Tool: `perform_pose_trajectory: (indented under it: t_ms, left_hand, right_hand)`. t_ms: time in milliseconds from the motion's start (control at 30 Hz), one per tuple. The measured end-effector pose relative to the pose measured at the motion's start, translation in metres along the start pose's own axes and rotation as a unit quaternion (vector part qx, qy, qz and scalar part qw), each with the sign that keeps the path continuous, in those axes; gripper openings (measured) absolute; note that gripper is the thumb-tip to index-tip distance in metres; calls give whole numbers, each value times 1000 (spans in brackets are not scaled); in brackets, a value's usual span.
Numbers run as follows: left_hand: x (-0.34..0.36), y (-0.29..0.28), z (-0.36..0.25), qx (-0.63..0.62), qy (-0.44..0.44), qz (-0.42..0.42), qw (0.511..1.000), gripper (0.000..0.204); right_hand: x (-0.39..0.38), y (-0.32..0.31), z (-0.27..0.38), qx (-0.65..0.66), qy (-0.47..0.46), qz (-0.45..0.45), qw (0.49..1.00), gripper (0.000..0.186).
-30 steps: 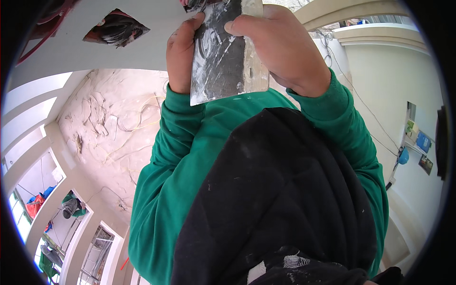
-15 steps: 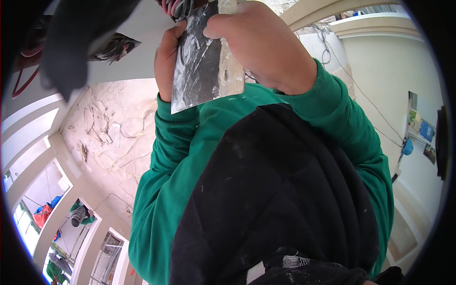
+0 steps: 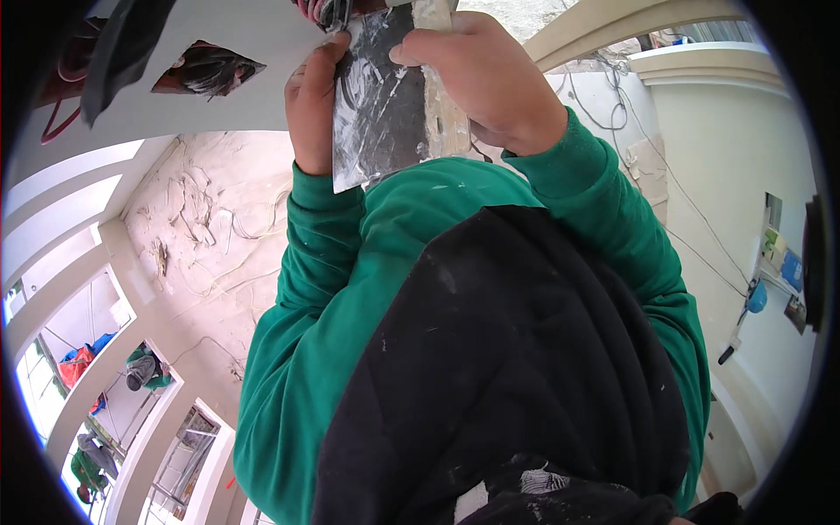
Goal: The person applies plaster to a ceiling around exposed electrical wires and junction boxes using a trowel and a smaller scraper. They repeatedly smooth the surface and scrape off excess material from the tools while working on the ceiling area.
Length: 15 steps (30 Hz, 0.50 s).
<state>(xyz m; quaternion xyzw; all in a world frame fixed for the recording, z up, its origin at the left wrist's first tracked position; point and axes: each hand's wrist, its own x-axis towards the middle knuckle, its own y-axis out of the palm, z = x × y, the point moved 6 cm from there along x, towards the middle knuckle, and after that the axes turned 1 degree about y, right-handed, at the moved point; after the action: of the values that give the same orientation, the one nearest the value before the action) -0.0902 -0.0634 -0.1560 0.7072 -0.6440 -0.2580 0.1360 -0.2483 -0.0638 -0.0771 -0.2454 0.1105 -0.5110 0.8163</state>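
Note:
A flat plastering trowel (image 3: 378, 105) is held up near the top of the view. Its dark metal blade is streaked with white plaster, and a pale, crusted strip (image 3: 444, 109) runs along the right side. My left hand (image 3: 312, 109) is closed at the blade's left edge, thumb against it; its other fingers are partly hidden. From the right, my right hand (image 3: 490, 83) grips the trowel over the pale strip, thumb pressed on the blade's face. Just above my left thumb hangs a bundle of pink and dark wires (image 3: 325, 12).
A grey-white panel with a cut-out full of dark wires (image 3: 210, 70) is at upper left, beside a dark hanging strip (image 3: 131, 44). Scraps and cables lie on the pale floor (image 3: 206, 219). Two people (image 3: 147, 367) are beyond the beams at lower left. A blue helmet (image 3: 757, 296) is at right.
The trowel and my right hand have shifted slightly within the picture, the trowel toward the right. The dark strip at upper left has swung upward, uncovering more of the wire-filled cut-out. Both hands keep their hold.

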Motion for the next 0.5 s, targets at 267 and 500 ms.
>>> perform_pose_trajectory:
  t_ms: [267,500]
  left_hand:
    - [5,-12,-5,127,89,-3,988,28]
    - [1,-14,-19,228,142,16,963,29]
  right_hand:
    - [4,3,3,0,-63,-41,997,16]
    - [14,10,-10,61,52,-28,996,21]
